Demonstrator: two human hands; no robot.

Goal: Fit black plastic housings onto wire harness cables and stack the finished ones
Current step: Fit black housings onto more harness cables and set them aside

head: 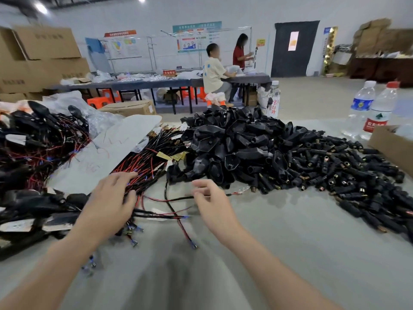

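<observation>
A bundle of red and black wire harness cables (147, 159) lies on the grey table (290, 253) at centre left. My left hand (109, 202) rests on the near end of that bundle with its fingers spread. My right hand (212, 202) pinches one thin black cable (178, 199) that runs out from the bundle. A big heap of black plastic housings (225, 144) sits just beyond my right hand. Finished harnesses with housings fitted are stacked at the far left (38, 153).
Small black cylindrical connectors (348, 175) spread over the right of the table. Two water bottles (371, 110) and a cardboard box (393, 146) stand at the far right. White plastic sheet (116, 144) lies between the piles. Two people work at a far table.
</observation>
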